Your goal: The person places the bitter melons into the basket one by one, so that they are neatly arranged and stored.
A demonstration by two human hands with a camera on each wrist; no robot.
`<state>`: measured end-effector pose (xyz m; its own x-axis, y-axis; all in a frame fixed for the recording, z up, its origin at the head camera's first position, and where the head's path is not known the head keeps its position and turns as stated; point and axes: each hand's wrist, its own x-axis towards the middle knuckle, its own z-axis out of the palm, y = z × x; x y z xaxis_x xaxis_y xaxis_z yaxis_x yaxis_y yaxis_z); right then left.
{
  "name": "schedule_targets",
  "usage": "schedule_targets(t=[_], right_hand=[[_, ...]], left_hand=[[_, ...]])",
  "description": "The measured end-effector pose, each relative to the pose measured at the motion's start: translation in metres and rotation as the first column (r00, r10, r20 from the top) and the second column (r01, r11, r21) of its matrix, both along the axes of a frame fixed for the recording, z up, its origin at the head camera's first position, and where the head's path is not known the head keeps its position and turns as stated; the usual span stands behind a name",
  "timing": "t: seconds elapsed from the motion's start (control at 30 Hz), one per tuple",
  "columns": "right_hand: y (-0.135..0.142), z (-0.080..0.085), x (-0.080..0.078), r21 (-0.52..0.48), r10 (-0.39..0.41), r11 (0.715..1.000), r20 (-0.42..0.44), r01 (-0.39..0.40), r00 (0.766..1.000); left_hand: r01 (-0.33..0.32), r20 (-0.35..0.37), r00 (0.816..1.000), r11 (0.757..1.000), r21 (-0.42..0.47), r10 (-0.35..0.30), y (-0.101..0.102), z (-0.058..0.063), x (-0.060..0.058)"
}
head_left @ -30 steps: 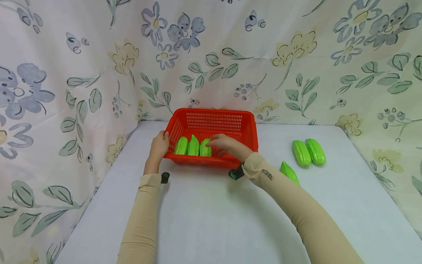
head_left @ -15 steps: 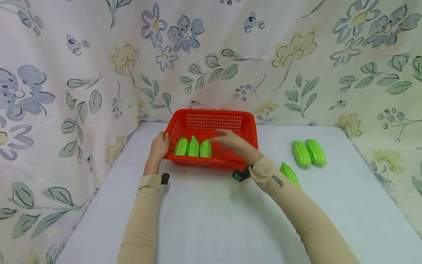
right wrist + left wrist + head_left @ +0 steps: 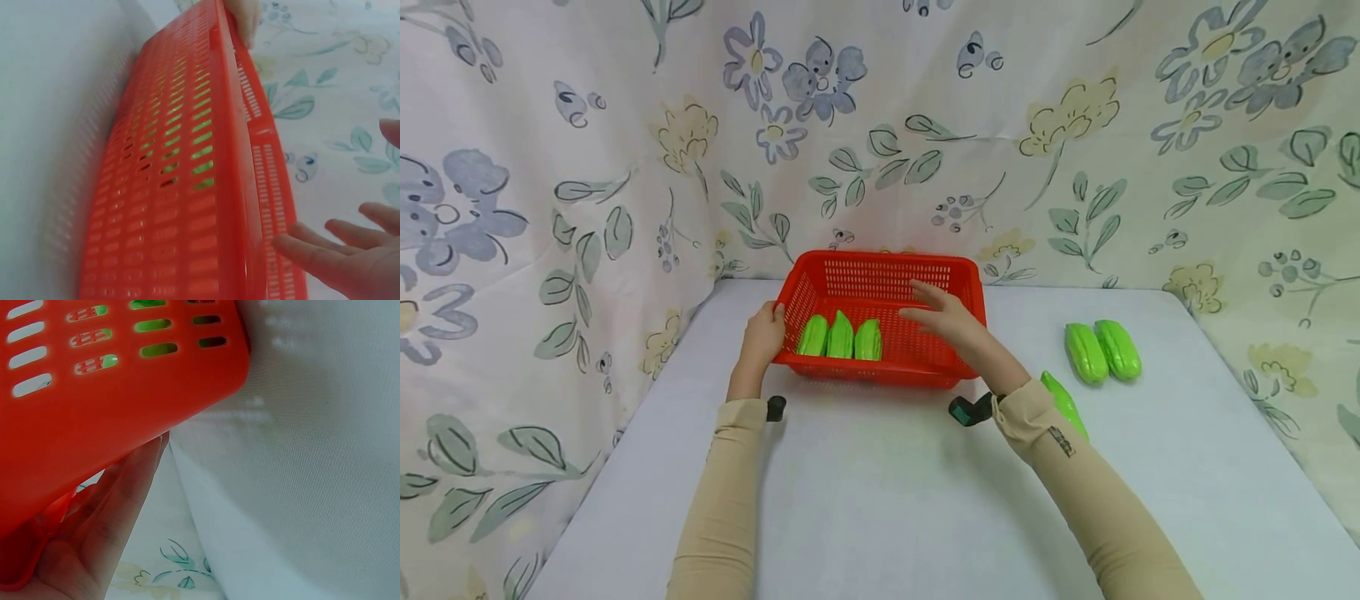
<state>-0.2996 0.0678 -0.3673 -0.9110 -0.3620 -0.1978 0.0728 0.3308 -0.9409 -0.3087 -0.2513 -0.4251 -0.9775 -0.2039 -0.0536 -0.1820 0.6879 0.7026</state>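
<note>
Holding the red slotted basket (image 3: 887, 373) by its left end, left grip (image 3: 763, 335) likely steadies it; right grip (image 3: 952, 323), fingers spread and empty, hangs over its right half; three ribbed green gourds (image 3: 840, 337) rowed inside at left, perhaps saving room, three more gourds (image 3: 1087, 355) right, on the desk (image 3: 880, 483).

Head cam's bright and even, soft shadow beside the right sleeve (image 3: 1093, 492) toward the near edge of the tabletop (image 3: 865, 500), glints on the green gourds (image 3: 1086, 354) near its far right corner. Wrist cams look dimmer, kinda soft.
</note>
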Motion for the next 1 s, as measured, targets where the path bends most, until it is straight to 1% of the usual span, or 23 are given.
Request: schedule_targets(t=[0.1,0.27,0.43,0.53,0.67,0.9,1.0], right_hand=[[0.007,0.000,0.002,-0.032,-0.014,0.999,-0.025,0.013,1.000],[0.021,0.000,0.004,-0.055,-0.034,0.998,-0.055,0.031,0.998],[0.033,0.000,0.006,-0.052,-0.045,0.998,-0.094,0.040,0.995],[0.040,-0.002,0.006,-0.052,-0.060,0.997,-0.126,0.053,0.990],[0.049,-0.004,0.006,-0.051,-0.098,0.995,-0.153,0.091,0.983],[0.069,-0.005,0.007,-0.067,-0.151,0.988,-0.171,0.142,0.974],[0.078,-0.007,0.006,-0.052,-0.175,0.984,-0.186,0.169,0.967]], left_hand=[[0.000,0.003,1.000,1.000,0.001,0.000,0.000,0.000,-0.001],[0.011,-0.009,1.000,1.000,-0.004,-0.011,0.000,0.000,0.000],[0.018,-0.036,0.999,1.000,-0.026,-0.019,0.000,-0.001,0.001],[0.012,-0.041,0.999,1.000,-0.027,-0.013,0.000,-0.002,0.001],[0.005,-0.031,0.999,1.000,-0.019,-0.006,0.001,-0.003,0.002],[0.003,-0.025,1.000,1.000,-0.018,-0.004,0.002,-0.003,0.003],[0.000,-0.028,1.000,1.000,-0.017,-0.001,0.002,-0.002,0.003]])
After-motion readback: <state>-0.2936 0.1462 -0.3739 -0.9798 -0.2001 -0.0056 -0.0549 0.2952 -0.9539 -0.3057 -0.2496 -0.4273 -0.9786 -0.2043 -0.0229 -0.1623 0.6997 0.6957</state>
